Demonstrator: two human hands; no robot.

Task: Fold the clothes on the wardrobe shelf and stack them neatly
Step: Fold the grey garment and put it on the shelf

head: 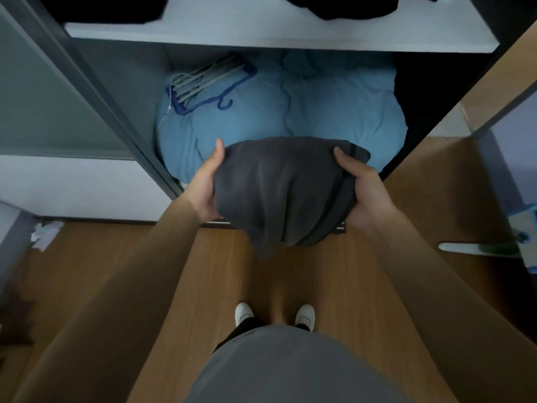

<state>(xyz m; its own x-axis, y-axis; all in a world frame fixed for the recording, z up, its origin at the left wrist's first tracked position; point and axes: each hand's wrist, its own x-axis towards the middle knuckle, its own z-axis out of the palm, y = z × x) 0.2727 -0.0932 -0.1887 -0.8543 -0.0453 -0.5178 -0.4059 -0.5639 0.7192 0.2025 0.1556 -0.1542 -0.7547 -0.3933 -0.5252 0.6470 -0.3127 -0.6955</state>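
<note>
Wardrobe shelf (261, 36) above; left hand (205, 184), right hand (364, 189) grip garment (279, 187), seemingly folded.

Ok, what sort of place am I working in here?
Probably a bedroom, facing an open wardrobe: a white shelf with dark clothes on it, blue bedding and hangers stowed below, and a wooden floor underfoot.
</note>
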